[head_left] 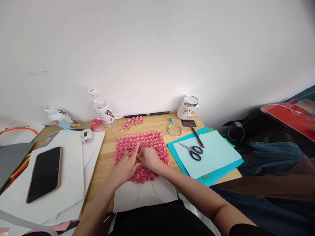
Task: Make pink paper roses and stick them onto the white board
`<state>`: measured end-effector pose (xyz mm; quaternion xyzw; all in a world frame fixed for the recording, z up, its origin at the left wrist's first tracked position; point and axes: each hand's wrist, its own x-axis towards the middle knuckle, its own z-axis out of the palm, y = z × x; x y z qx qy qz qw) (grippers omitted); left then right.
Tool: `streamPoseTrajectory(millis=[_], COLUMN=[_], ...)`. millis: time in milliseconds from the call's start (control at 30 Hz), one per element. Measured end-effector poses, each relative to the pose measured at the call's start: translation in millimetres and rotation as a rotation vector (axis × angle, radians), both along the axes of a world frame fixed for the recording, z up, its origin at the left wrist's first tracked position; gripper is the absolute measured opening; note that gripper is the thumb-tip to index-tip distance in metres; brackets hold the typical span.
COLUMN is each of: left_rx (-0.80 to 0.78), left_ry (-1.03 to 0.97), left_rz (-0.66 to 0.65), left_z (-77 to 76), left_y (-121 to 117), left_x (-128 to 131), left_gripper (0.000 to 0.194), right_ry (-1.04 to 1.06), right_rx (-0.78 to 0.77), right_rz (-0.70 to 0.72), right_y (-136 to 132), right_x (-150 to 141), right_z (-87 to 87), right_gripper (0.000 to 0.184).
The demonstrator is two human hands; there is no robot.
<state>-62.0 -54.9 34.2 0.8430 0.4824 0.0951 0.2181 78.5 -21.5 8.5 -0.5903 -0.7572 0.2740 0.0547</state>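
Note:
Many small rolled pink paper flowers [140, 136] stand in close rows on a white paper sheet [145, 196]. Pencil-like lines run down the bare lower part of that sheet. My left hand [125, 167] rests over the left half of the flowers, index finger stretched out and thumb apart. Close beside it, my right hand [150, 159] bends down onto the middle of the flowers with its fingers closed together. Its fingertips are hidden, so anything between them cannot be made out. Loose pink paper flowers [135, 121] lie behind the sheet.
To the right, scissors [193, 151] and a red-tipped black pen [197, 137] lie on blue paper [211, 154]. A tape roll [175, 130] and a mug [187, 107] stand behind. Left are a phone [44, 174] on white boards, a plastic bottle [102, 108] and pink scissors [95, 123].

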Motion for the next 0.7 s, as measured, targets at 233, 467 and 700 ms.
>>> streamPoseTrajectory(millis=[233, 467, 700], left_rx=[-0.03, -0.08, 0.243], left_ry=[0.018, -0.153, -0.747], left_rz=[0.005, 0.061, 0.632], left_z=[2.9, -0.9, -14.0], left_y=[-2.0, 4.2, 17.5], left_x=[-0.8, -6.1, -15.8], left_gripper=[0.068, 0.067, 0.067], right_ry=[-0.044, -0.028, 0.068], right_rx=[0.019, -0.002, -0.009], right_rz=[-0.035, 0.036, 0.282], right_y=[-0.8, 0.8, 1.1], right_x=[-4.6, 3.9, 18.8], right_z=[-1.2, 7.2, 26.0], right_gripper=[0.027, 0.018, 0.005])
